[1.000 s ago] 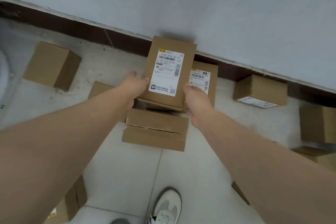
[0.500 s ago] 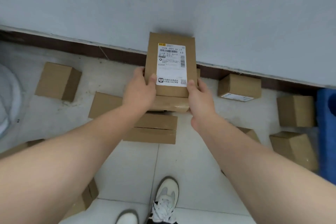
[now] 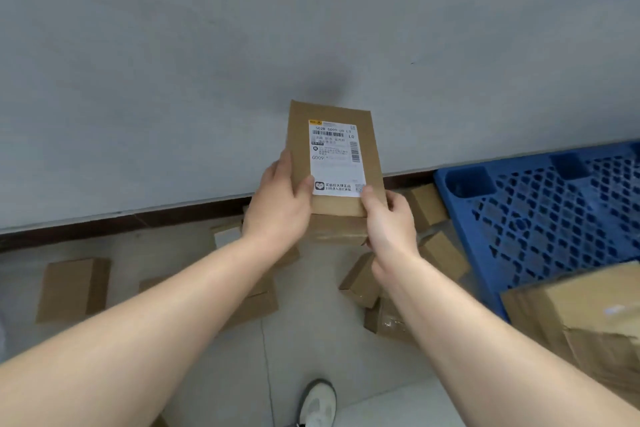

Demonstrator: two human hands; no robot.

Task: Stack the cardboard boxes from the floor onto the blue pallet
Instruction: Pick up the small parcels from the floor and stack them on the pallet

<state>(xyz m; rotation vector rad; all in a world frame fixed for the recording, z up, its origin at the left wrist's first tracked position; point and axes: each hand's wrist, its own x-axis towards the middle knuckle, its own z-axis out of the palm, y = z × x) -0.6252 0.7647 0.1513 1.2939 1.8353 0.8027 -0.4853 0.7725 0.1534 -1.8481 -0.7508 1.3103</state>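
The labelled cardboard box point(image 3: 334, 156) is held in the air, left of the blue pallet point(image 3: 540, 215). It is gripped at its near end by the left hand point(image 3: 280, 204) and the right hand point(image 3: 389, 222), with both thumbs laid on top. Loose cardboard boxes point(image 3: 72, 289) are scattered on the floor left of the pallet.

Premises: a parcel storeroom. Cardboard boxes point(image 3: 69, 291) lie across the tiled floor point(image 3: 235, 385) beside a blue pallet point(image 3: 446, 191), against a bare wall point(image 3: 173, 80).

labelled cardboard box point(image 3: 332, 163) aloft, left of latticed blue pallet point(image 3: 540, 218)
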